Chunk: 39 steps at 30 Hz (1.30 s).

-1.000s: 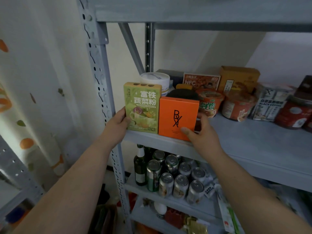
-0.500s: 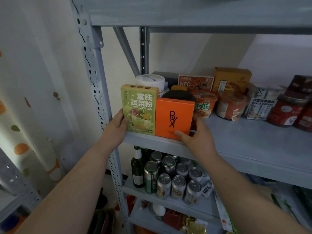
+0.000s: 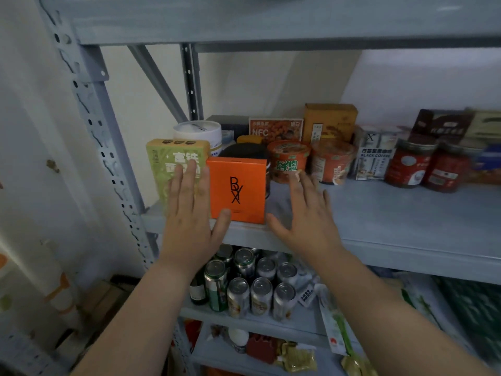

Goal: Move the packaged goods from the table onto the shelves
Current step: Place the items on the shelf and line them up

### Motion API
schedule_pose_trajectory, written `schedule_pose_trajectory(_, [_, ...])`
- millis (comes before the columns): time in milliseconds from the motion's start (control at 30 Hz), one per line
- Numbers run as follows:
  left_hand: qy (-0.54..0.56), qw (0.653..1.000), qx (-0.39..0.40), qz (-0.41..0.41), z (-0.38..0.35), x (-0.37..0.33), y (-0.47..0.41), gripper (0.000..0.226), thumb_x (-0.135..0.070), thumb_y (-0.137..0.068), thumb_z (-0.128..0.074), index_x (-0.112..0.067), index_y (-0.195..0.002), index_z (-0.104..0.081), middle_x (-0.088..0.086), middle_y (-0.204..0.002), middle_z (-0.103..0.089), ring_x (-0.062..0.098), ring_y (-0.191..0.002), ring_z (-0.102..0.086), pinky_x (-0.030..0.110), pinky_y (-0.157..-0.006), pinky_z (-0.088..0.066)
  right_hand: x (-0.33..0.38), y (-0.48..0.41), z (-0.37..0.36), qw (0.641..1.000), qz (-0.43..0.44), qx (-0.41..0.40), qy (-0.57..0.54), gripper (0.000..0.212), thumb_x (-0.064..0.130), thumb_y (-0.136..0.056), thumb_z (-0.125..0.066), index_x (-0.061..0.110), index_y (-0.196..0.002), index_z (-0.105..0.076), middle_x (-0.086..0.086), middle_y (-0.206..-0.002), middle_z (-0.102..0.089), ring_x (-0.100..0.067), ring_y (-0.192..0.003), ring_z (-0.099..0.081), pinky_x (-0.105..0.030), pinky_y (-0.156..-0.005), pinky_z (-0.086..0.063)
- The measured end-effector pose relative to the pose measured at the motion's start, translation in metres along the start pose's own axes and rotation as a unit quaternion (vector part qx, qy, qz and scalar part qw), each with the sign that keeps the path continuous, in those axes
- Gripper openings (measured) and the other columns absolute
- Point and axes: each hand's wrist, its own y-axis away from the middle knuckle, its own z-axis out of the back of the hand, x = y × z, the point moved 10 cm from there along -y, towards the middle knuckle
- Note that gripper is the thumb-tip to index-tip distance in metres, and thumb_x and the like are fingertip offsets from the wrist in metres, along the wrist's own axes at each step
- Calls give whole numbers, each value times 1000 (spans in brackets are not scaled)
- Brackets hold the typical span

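While both boxes stand upright, touching, at the front-left corner of the shelf, step looks like final squaring-up; placement nearly done. L hand flat vs green box, fingers straight & together, thumb splayed toward orange box. R hand fingers spread, holds nothing, just beside orange box; shelf contact unclear. Next, prob.: let go, fetch more from table. Boxes: rigid card, flat faces, crisp edges. Shelf: painted metal.

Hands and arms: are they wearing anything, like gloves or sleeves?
No. The left hand and right hand are bare, with no gloves. The left forearm and right forearm are bare too, with no sleeves, watch or bracelet in view.
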Motion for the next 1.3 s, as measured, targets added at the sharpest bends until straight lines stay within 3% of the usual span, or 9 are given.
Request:
schedule_pose_trajectory(167, [-18,996,11,-88,-26,-81,-12,74,-41,-100,-49,-2,-157,-23,22,-165,-17,42,-154,-10,63,-119,-21,-50,14,31,997,0,-20,72,94,69,-87,-35,15,-161,-11,-17,-166,-17,-34,-155,-8,-59,-121,-14])
schedule_pose_trajectory(433, [38,986,41,-154,-88,-210,-29,73,-44,-101,-43,-2,-158,-23,21,-165,-18,42,-153,-12,60,-121,-20,-172,58,96,989,-58,-25,133,93,65,-86,-38,12,-160,-19,-20,-164,-21,-38,-153,-14,-60,-119,-14])
schedule_pose_trajectory(633, [89,972,102,-191,-147,-333,-36,75,-50,-101,-38,-7,-160,-19,17,-167,-14,39,-154,-9,62,-118,-24,-278,100,159,982,-95,-21,164,93,66,-87,-33,14,-161,-14,-20,-166,-17,-36,-154,-10,-58,-121,-10])
schedule_pose_trajectory(733, [107,966,126,-198,-172,-400,-39,77,-52,-100,-37,-11,-161,-15,14,-168,-12,35,-155,-6,61,-121,-20,-332,123,196,978,-108,-27,178,93,66,-86,-31,15,-161,-12,-18,-167,-14,-33,-155,-6,-53,-122,-4])
schedule_pose_trajectory(867, [128,957,153,-210,-201,-491,-40,77,-54,-99,-34,-12,-161,-17,11,-168,-14,33,-155,-6,55,-124,-15,-400,159,251,972,-108,-63,198,86,59,-90,-41,10,-159,-25,-20,-163,-27,-37,-153,-18,-57,-120,-14])
schedule_pose_trajectory(967, [155,946,161,-235,-216,-562,-40,76,-54,-100,-36,-10,-160,-21,12,-167,-17,34,-155,-8,58,-122,-20,-452,185,284,968,-130,-53,209,88,61,-90,-39,11,-160,-21,-20,-164,-21,-37,-153,-13,-57,-120,-8])
schedule_pose_trajectory(1300, [241,907,178,-297,-232,-773,-41,77,-57,-99,-32,-17,-161,-11,10,-168,-12,32,-155,-2,54,-124,-12,-572,278,395,937,-211,-80,268,85,57,-88,-42,13,-158,-23,-20,-163,-25,-37,-153,-15,-62,-120,-17])
